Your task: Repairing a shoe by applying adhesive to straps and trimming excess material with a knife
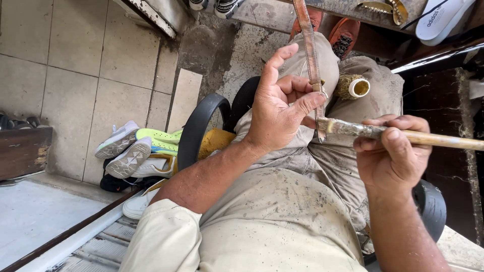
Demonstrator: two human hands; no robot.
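Both hands are busy over my lap: my left hand (pixel 280 103) pinches a long brown leather strap (pixel 308 45) between thumb and curled fingers, the forefinger sticking up free, while my right hand (pixel 390 148) is clenched around the pale wooden handle of a glue brush (pixel 368 132). I see the brush's caked bristle end touching the lower end of the strap, just below my left thumb, and its handle running off to the right edge of the view. The strap itself stands nearly upright above my knees and reaches up past the top of the picture. Just right of the strap, a small glue-crusted open jar (pixel 354 86) lies on my thigh, mouth facing right. Left of the strap, a black rubber ring (pixel 197 126) curves around my leg. Farther left of it, a heap of sneakers (pixel 136 151), white and neon green, sits on the tiled floor (pixel 75 60). Up right of the strap lies a white sandal (pixel 443 17).
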